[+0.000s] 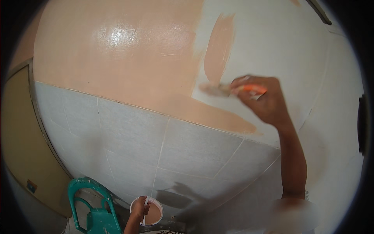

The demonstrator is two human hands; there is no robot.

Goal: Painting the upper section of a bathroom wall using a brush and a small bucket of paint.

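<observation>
My right hand (261,97) is closed round the orange handle of a paintbrush (218,89), held sideways with its bristles pointing left. The bristles, blurred by motion, are at the white part of the wall (265,43), just below a thick upright stroke of peach paint (219,48). Down at the lower edge, my left hand (140,208) grips the handle of a white bucket (160,210) with peach paint inside. Peach paint (117,70) coats the wall's left part, and a band of it runs right along the top of the tiles.
Grey tiles (128,124) cover the lower wall. A green plastic chair (102,218) spotted with paint stands at the lower left, left of the bucket. Beyond it is a tan door (31,148) in its frame. At the right, another white wall (339,117) meets this one, with a dark object (362,124) on it.
</observation>
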